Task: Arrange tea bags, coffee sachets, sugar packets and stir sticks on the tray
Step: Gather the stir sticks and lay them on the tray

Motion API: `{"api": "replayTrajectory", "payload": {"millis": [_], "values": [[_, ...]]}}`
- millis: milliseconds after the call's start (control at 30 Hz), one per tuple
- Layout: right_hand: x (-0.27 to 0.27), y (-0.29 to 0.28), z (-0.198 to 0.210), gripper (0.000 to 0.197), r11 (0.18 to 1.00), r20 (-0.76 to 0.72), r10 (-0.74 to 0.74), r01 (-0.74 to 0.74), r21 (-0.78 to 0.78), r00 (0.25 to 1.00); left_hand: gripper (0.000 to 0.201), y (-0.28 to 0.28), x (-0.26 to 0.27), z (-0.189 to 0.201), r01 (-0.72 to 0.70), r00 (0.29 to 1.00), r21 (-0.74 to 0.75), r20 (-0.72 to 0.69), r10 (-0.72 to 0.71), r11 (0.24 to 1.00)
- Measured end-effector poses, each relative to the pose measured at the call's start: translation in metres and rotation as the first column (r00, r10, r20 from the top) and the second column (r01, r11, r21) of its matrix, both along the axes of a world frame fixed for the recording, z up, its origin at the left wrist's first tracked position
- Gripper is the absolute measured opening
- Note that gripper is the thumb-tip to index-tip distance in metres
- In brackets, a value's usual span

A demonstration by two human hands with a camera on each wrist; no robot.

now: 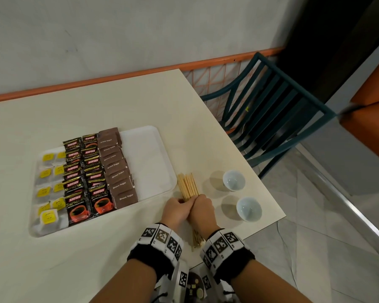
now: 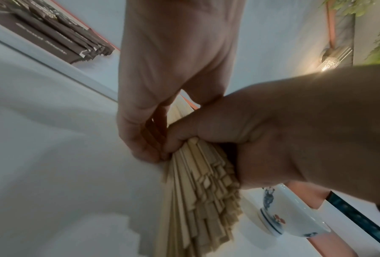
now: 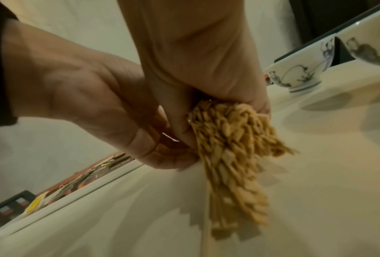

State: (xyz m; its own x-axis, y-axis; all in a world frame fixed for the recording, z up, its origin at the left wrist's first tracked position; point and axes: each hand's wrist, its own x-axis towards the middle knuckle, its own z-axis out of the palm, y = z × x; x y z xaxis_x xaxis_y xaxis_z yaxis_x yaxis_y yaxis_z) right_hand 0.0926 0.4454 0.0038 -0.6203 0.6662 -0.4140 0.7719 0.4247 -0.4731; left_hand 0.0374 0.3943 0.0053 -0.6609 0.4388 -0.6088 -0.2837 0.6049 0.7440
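Observation:
Both hands grip one bundle of wooden stir sticks (image 1: 187, 185) on the table, just right of the white tray (image 1: 162, 154). My left hand (image 1: 178, 207) wraps the bundle's middle from the left and my right hand (image 1: 202, 206) from the right, knuckles touching. The sticks' near ends (image 2: 202, 200) fan out unevenly below the fists. On the tray lie yellow-tagged tea bags (image 1: 49, 190) at the left, black coffee sachets (image 1: 85, 173), then brown sugar packets (image 1: 116, 165). The wrist views show the left hand (image 2: 153, 139) and right hand (image 3: 184, 125) curled round the sticks (image 3: 233, 156).
The tray's right strip (image 1: 144, 160) is bare. Two small white cups (image 1: 234, 180) (image 1: 248, 208) stand right of the hands, near the table's right edge. A dark green chair (image 1: 271, 119) sits beyond that edge. A wall runs behind the table.

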Motion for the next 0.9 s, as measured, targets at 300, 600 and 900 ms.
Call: {"api": "replayTrajectory", "payload": {"millis": [300, 600, 900], "values": [[-0.001, 0.003, -0.006, 0.025, 0.989, -0.116, -0.144, 0.140, -0.042, 0.983, 0.042, 0.003, 0.009, -0.003, 0.003, 0.990, 0.015, -0.140, -0.001, 1.000], [0.007, 0.007, -0.008, 0.024, 0.975, -0.226, -0.204, 0.177, -0.134, 0.953, 0.037, 0.007, 0.013, -0.004, -0.088, 0.996, 0.085, -0.003, 0.088, 0.993], [0.010, 0.000, 0.006, 0.018, 0.948, -0.382, -0.276, 0.185, -0.259, 0.882, 0.090, 0.000, 0.012, -0.003, -0.073, 0.994, 0.051, -0.082, 0.077, 0.996]]}}
